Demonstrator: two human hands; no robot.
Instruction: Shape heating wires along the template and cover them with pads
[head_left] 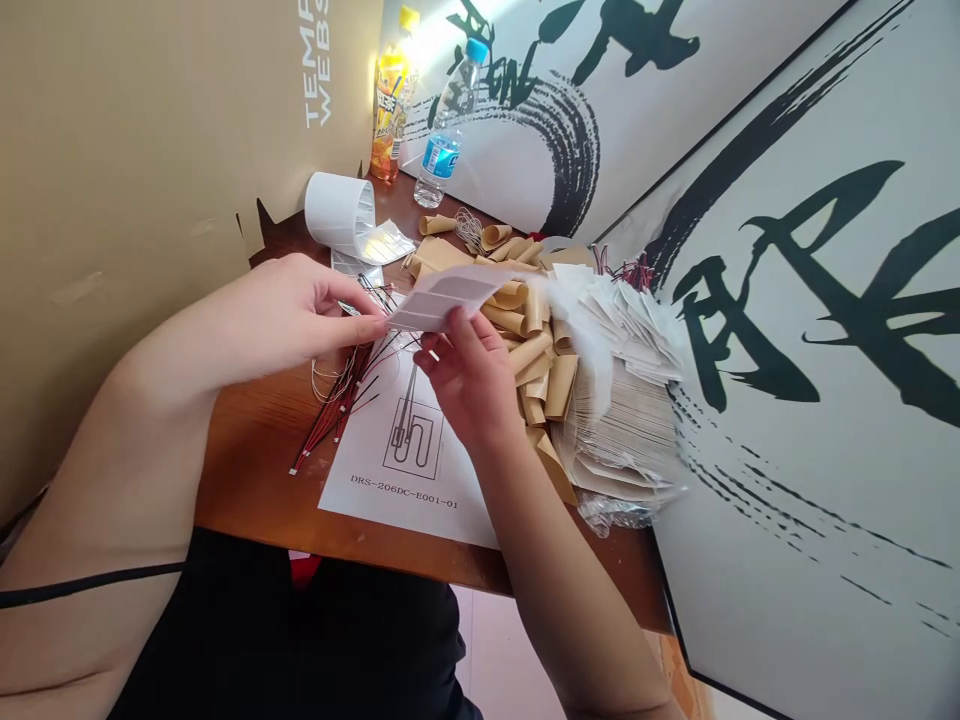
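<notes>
A white strip of labels, marked off into rectangles, is stretched between my two hands above the table. My left hand pinches its left corner with thumb and fingertips. Lower down, my right hand grips the near edge, thumb on top and fingers curled beneath. The strip's right end curves away over the brown paper pieces and looks blurred. Under the hands lies a printed sheet with a line drawing and the code DRS-206DC-E001-01. Red and black wires with small white connectors lie left of the sheet.
A roll of white labels stands behind my left hand. Rolled brown paper pieces are heaped beside a bagged stack of pale sheets. A tea bottle and a water bottle stand at the back, near cardboard and printed panels.
</notes>
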